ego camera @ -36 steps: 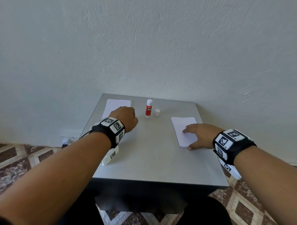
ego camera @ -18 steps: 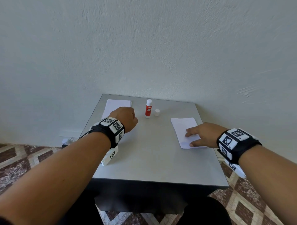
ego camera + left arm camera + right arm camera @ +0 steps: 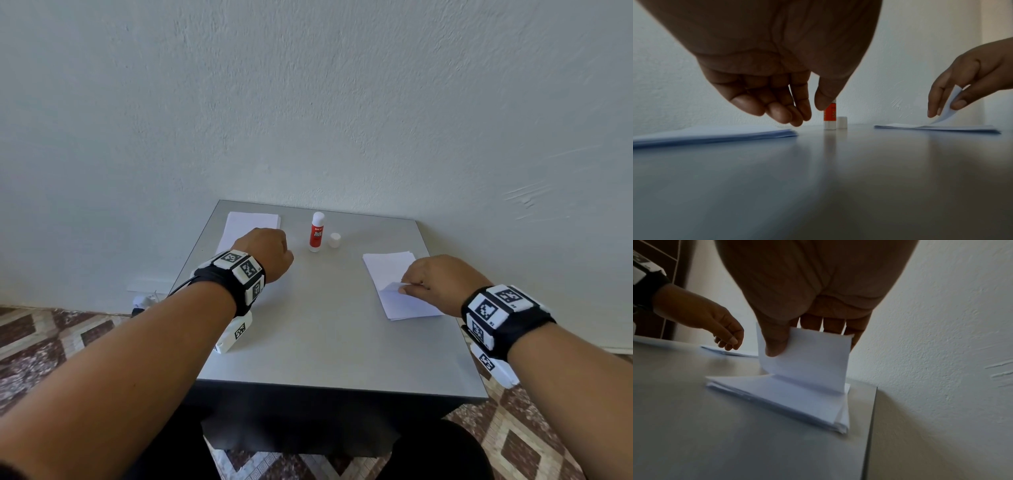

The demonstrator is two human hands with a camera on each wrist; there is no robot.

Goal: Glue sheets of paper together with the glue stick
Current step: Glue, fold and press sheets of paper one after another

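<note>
Right hand [image 3: 442, 284] pinching the near left corner of the top white paper sheet [image 3: 807, 356], thumb on one face and fingers behind, peeling it up off the right-hand stack of small white paper sheets [image 3: 394, 270] on the flat grey desk [image 3: 325, 329]. Sheet curled steeply upward at the held corner, far part touching the stack. Left hand [image 3: 265, 251] hovering just over the near right corner of the second, left-hand stack of white paper [image 3: 250, 222], fingers loosely curled, holding nothing, no contact visible in the left wrist view. Hands well apart, one on each side of the desk.

Red-and-white glue stick [image 3: 317, 233] standing upright at the back middle of the desk, uncapped, long axis vertical, with its small white cap [image 3: 334, 240] standing just beside it on the right, apparently not touching. Glue stick between the two stacks, ahead of and to the right of the left hand, near it; well to the left of and beyond the right hand. Left hand judged the nearer and the free one, so probably the one to reach for the stick: a short reach forward and right, closing round the upright barrel from the side without knocking the cap. Gluing itself not yet begun; only the first sheet being separated.
</note>
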